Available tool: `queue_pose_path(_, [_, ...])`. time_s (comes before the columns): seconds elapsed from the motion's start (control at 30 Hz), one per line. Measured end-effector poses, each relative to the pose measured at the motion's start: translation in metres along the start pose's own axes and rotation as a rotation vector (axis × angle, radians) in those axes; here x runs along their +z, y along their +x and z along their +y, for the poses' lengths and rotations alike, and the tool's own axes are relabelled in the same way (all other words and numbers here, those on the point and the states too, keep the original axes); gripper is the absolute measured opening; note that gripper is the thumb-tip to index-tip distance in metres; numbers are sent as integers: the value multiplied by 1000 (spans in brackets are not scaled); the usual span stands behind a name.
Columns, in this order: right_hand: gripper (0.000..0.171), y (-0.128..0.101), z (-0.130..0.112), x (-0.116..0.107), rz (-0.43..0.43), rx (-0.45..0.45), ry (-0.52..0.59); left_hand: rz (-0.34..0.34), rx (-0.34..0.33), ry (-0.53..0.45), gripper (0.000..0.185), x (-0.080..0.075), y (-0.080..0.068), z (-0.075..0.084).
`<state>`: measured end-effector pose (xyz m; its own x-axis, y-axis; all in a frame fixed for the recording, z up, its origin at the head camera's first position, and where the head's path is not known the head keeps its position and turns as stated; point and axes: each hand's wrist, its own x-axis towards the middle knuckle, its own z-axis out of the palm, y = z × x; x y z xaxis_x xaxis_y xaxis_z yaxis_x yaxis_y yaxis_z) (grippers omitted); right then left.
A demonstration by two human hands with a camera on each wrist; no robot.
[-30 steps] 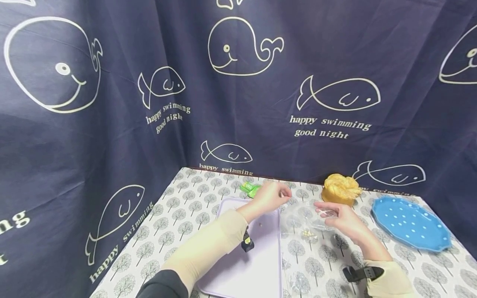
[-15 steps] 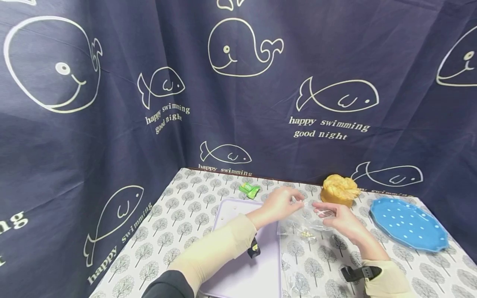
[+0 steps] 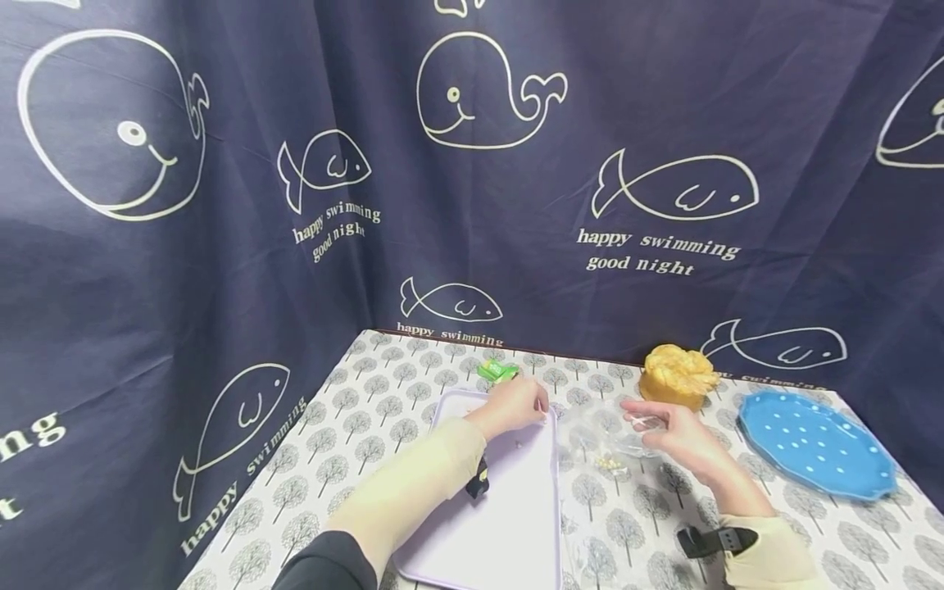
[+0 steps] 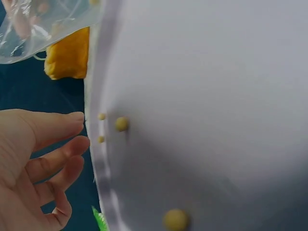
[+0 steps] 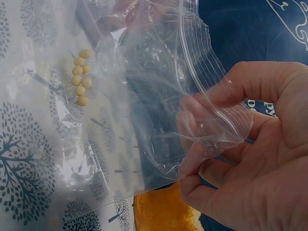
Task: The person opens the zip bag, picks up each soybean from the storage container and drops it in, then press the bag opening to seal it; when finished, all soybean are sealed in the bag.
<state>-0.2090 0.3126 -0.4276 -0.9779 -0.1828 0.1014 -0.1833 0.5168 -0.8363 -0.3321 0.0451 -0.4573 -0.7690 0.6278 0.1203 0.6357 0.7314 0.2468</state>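
My left hand [image 3: 512, 407] is over the far right edge of a pale lilac tray [image 3: 501, 524]. In the left wrist view its thumb and fingers are loosely bent beside the rim, with nothing visible between the tips. A round yellow soybean [image 4: 121, 124] lies just past the fingertips, and another soybean [image 4: 176, 220] is farther along the tray. With my right hand [image 3: 682, 438] I grip a clear zip-lock bag [image 5: 159, 120] near its ridged mouth, some fingers showing through the plastic. Several soybeans [image 5: 79, 79] are gathered low in the bag.
Behind the bag stands a golden bread-like item [image 3: 674, 377]. A blue dotted plate [image 3: 814, 442] is at the right, and green packets [image 3: 494, 370] lie beyond the tray. A dark whale-print curtain [image 3: 472, 213] hangs behind the tree-patterned tablecloth [image 3: 354, 447].
My left hand first moved right to the bag's mouth, then came back left and down over the tray's far right edge. My right hand keeps holding the bag in nearly the same spot.
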Motion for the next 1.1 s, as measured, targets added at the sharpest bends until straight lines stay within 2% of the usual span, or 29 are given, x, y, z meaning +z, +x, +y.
queue_pose_path(0.13, [59, -1, 0, 1, 8, -7, -8, -25, 10, 13, 11, 6, -1, 4])
queue_pose_path(0.37, [58, -3, -1, 0, 23, -7, -5, -16, 32, 100, 9, 16, 1, 9])
queue_pose_path(0.53, [59, -4, 0, -1, 11, -7, 12, 3, 23, 77, 7, 21, 4, 5])
queue_pose_path(0.63, [60, -3, 1, -1, 7, 8, 16, 32, 19, 9, 7, 10, 5, 5])
queue_pose_path(0.8, [60, 2, -1, -1, 4, 8, -2, 124, 31, -136, 6, -25, 10, 17])
queue_pose_path(0.93, [59, 0, -1, -1, 9, 3, 8, 160, 146, -220, 3, -45, 13, 40])
queue_pose_path(1.03, [59, -2, 1, 1, 11, 5, 21, 139, 244, -226, 4, -50, 12, 59])
queue_pose_path(1.1, [59, -2, 2, 2, 11, 8, 25, 118, 276, -214, 5, -49, 11, 70])
